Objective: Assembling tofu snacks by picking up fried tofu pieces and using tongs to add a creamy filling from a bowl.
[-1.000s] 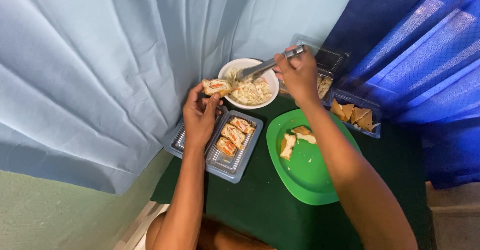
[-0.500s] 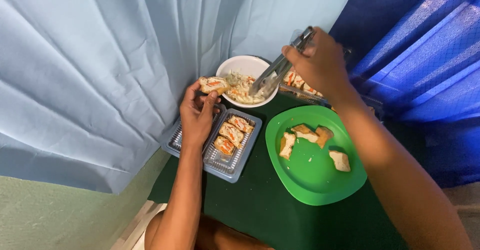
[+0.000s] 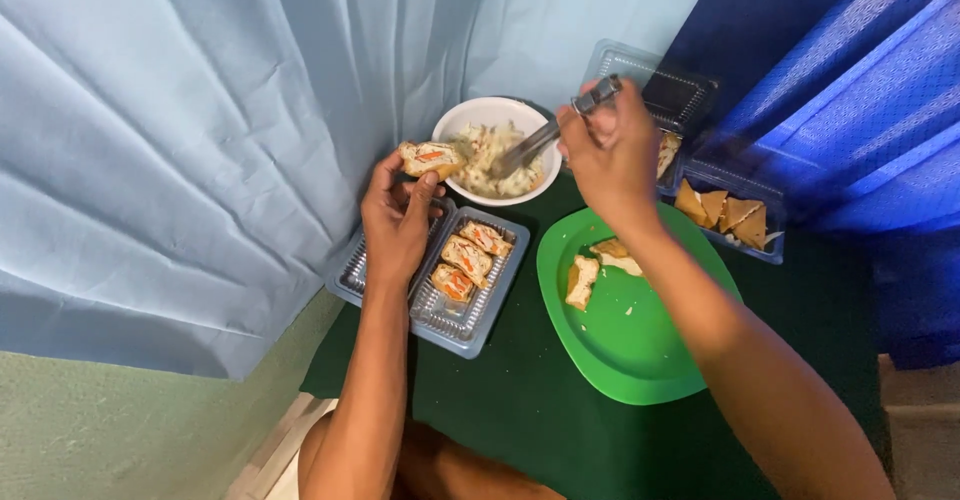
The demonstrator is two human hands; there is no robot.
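Note:
My left hand holds a filled bread roll up beside a white bowl of pale chopped salad. My right hand grips a metal spoon whose tip rests in the salad. Under the left hand lies an open clear plastic tray holding three more filled rolls.
A green plate with a few bread pieces lies on the dark green tablecloth. A clear box of triangular pastries and another clear box stand at the back right. Light blue and dark blue curtains hang behind.
My right hand has brought the spoon down lower into the bowl. The view has shifted, so the pastry box shows again. The left hand holds the roll as before.

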